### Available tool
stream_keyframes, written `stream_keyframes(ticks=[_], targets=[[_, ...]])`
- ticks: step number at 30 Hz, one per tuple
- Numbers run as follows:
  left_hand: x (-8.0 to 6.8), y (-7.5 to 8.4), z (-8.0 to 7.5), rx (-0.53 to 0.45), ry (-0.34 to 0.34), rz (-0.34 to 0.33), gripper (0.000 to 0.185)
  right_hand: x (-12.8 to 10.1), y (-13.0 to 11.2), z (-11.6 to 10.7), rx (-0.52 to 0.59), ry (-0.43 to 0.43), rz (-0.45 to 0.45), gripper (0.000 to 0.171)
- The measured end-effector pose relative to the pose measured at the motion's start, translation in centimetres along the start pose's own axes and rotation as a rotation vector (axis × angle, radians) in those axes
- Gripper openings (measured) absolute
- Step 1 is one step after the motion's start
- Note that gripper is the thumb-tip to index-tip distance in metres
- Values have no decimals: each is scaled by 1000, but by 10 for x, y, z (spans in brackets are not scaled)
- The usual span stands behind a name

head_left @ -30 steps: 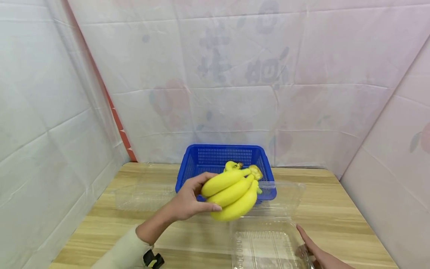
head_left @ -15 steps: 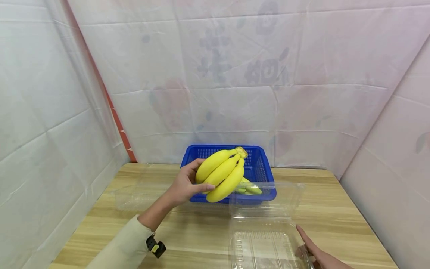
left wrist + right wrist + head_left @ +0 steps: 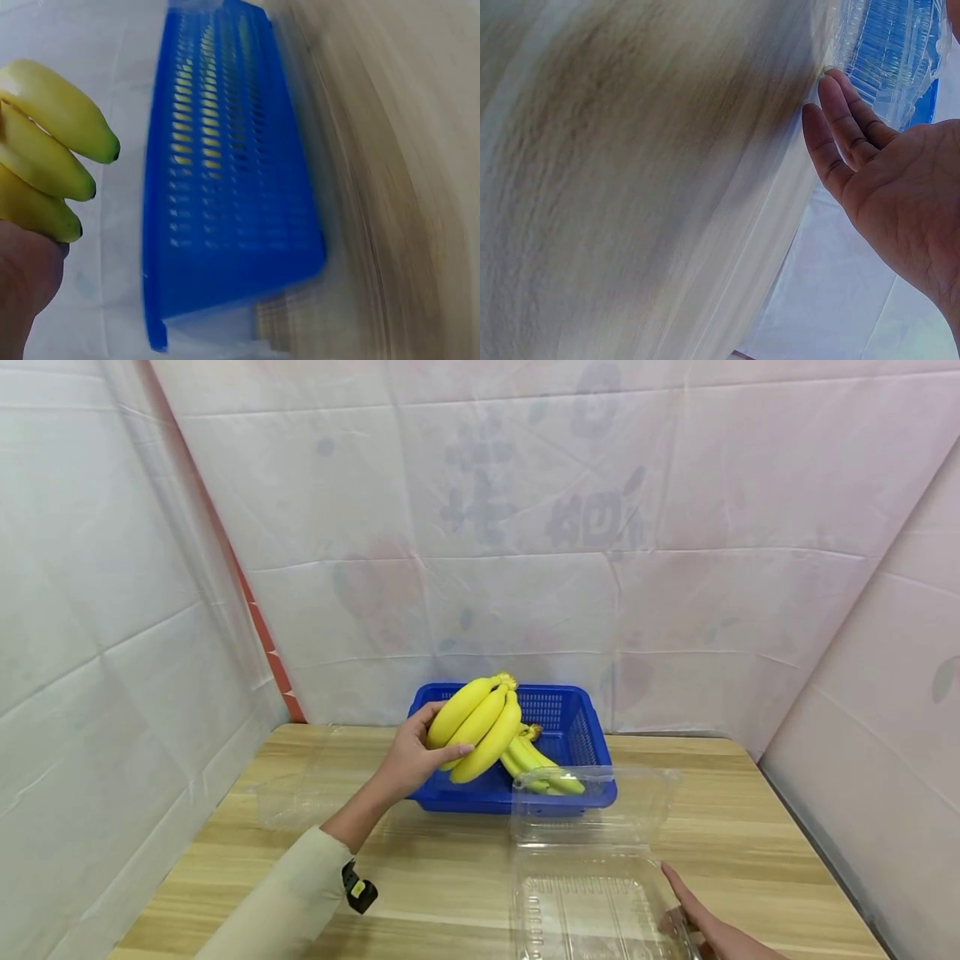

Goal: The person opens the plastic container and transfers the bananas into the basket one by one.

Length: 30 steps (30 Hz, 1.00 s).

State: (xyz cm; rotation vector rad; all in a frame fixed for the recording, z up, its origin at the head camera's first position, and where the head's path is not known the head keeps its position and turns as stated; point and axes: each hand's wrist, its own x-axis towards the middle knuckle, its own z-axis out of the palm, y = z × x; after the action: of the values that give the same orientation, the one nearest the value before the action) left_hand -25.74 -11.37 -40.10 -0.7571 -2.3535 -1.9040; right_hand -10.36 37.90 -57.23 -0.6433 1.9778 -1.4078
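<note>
My left hand (image 3: 412, 752) grips a yellow bunch of bananas (image 3: 476, 727), thumb in front, above the left part of a blue basket (image 3: 585, 727). In the left wrist view the banana tips (image 3: 97, 142) hang beside the basket's perforated wall (image 3: 217, 247). Another bunch of bananas (image 3: 551, 772) lies inside the basket, partly behind clear plastic. At the lower right, my right hand (image 3: 712, 927) rests against the side of an open clear plastic clamshell box (image 3: 585, 910). Its fingers (image 3: 829, 154) look extended in the right wrist view; the thumb is not visible there.
The box's raised clear lid (image 3: 600, 806) stands in front of the basket. More clear plastic packaging (image 3: 315, 797) sits at the left on the wooden table (image 3: 442, 877). Pale sheeting (image 3: 525, 527) hangs behind and along both sides.
My left hand has carried the held bananas back and left over the basket, their stem end turning upward. The bunch inside the basket has come into fuller view. The right hand stays put.
</note>
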Motion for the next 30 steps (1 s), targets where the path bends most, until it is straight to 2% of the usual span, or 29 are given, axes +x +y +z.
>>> stream_keyframes(ticks=[4, 9, 14, 19, 22, 26, 30], targets=[[6, -12, -1, 80, 37, -38, 62, 0, -10, 1, 7, -27, -16, 101], [11, -24, 3, 198, 63, -88, 66, -1, -20, 3, 29, -18, -20, 96], [15, -27, 12, 337, 140, -150, 70, -1, -16, 5, 48, -17, -21, 96], [21, -27, 21, 433, 200, -221, 72, -1, -14, 5, 15, -6, -34, 99], [26, -28, 26, 507, 202, -283, 73, -1, -14, 4, 17, -4, -38, 100], [31, -29, 32, 621, 163, -371, 76, -1, -13, 4, 29, -5, -28, 100], [36, -31, 38, 709, 134, -422, 76, -1, -13, 3, 36, -10, -28, 97]])
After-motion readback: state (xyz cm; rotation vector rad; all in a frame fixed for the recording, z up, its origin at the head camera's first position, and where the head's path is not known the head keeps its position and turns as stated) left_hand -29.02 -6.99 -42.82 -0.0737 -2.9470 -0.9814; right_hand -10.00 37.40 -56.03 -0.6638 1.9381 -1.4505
